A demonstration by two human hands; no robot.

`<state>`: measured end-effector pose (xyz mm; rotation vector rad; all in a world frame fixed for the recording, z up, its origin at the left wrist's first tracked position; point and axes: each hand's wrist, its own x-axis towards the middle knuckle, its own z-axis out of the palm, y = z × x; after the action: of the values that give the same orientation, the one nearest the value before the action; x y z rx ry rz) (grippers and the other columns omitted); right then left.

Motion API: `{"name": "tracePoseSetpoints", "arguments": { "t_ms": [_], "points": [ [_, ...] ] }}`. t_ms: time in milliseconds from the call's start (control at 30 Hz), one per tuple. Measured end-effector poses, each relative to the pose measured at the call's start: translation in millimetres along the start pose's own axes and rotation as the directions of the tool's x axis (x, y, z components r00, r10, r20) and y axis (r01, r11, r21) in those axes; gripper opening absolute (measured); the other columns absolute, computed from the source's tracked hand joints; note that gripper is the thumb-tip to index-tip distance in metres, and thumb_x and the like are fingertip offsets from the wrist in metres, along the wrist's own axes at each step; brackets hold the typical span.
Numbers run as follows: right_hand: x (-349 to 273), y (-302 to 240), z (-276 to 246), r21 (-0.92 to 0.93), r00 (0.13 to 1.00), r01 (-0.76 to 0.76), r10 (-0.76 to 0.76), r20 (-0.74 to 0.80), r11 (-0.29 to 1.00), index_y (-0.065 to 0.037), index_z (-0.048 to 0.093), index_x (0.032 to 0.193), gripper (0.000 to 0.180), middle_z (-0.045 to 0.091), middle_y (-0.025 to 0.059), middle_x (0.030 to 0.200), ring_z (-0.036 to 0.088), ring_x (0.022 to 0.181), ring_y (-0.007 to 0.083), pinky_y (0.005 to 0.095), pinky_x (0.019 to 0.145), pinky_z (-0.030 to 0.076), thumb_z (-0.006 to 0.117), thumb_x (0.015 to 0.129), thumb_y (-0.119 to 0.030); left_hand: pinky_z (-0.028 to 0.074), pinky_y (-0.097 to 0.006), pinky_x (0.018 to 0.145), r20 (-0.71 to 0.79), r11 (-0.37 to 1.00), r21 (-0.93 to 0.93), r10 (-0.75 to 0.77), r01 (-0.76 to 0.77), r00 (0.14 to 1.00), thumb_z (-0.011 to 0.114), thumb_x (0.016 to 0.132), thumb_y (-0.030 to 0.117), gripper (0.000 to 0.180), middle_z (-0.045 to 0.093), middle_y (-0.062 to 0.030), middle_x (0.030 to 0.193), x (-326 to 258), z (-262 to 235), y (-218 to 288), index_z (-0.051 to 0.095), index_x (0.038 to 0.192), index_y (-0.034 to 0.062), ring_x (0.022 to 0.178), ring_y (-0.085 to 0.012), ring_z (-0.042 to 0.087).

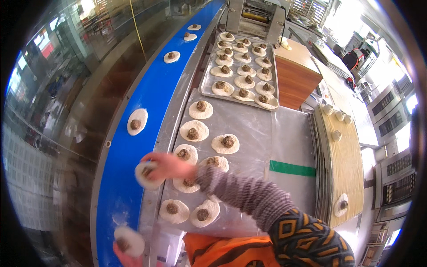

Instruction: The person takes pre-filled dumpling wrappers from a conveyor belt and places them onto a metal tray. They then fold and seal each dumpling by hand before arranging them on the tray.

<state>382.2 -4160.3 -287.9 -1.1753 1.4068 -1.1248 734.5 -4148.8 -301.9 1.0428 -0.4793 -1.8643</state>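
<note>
My right hand (172, 165) reaches across from the right, its fingers closed on a flat dough round (144, 179) with a brown filling ball, at the edge of the blue conveyor belt (147, 95). Down at the lower left, my left hand (129, 260) is blurred and partly cut off. Its fingers grip another dough round (134, 242) with dark filling, above the belt. Several filled rounds (194, 131) lie on the metal table (253, 129) beside the belt, some partly hidden by my right arm. More rounds (137, 116) rest on the belt farther up.
A metal tray (276, 84) full of filled rounds sits at the table's far end. On the right, stacked boards (342, 164) carry a filled round and several small white pieces. A green tape strip (291, 168) crosses the table. A wooden box (296, 78) stands beyond the tray.
</note>
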Motion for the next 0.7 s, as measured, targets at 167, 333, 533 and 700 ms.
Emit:
{"name": "tracePoseSetpoints", "arguments": {
  "t_ms": [167,333,533,700],
  "points": [
    [-47.1,44.1,-153.6,-0.232,0.891,-0.008,-0.099,-0.444,0.973,-0.007,0.060,0.128,0.050,0.068,0.0078,0.109,0.066,0.094,0.0173,0.0296,0.084,0.054,0.074,0.082,-0.020,0.052,-0.036,0.094,0.426,0.908,0.334,-0.386,0.254,0.818,0.055,0.097,0.016,0.037,0.060,-0.0114,0.124,81.6,170.6,-90.3,0.052,0.131,0.0024,0.114,-0.0211,0.059],
    [-65.1,69.1,-248.9,0.242,0.814,0.137,0.030,-0.580,0.960,0.000,0.056,0.128,0.045,0.067,0.0099,0.109,0.065,0.096,0.0161,0.0285,0.082,0.055,0.069,0.087,-0.010,0.051,-0.032,0.093,0.674,0.713,0.690,-0.695,0.123,0.251,0.060,0.094,0.014,0.043,0.061,-0.0061,0.121,175.7,322.8,-212.8,0.050,0.134,0.0019,0.109,-0.0147,0.060],
    [-84.0,142.0,-285.6,0.100,0.668,-0.387,0.353,-0.655,0.917,0.003,0.058,0.126,0.048,0.066,0.0095,0.105,0.065,0.083,0.0144,0.0283,0.062,0.058,0.071,0.087,-0.022,0.050,-0.034,0.088,0.563,0.207,0.780,-0.645,-0.590,0.518,0.074,0.080,0.023,0.047,0.067,-0.0144,0.114,227.2,369.8,-310.2,0.062,0.118,-0.0025,0.104,-0.0186,0.063],
    [-97.7,161.9,-279.6,-0.234,0.599,-0.420,0.073,-0.798,0.877,0.000,0.057,0.129,0.054,0.064,0.0196,0.112,0.067,0.075,0.0202,0.0336,0.064,0.055,0.073,0.082,-0.024,0.052,-0.044,0.084,0.924,0.118,0.382,-0.028,-0.916,0.382,0.070,0.077,0.017,0.036,0.066,-0.0227,0.099,187.2,341.8,-281.9,0.063,0.106,-0.0028,0.095,-0.0373,0.064]
  ]
}}
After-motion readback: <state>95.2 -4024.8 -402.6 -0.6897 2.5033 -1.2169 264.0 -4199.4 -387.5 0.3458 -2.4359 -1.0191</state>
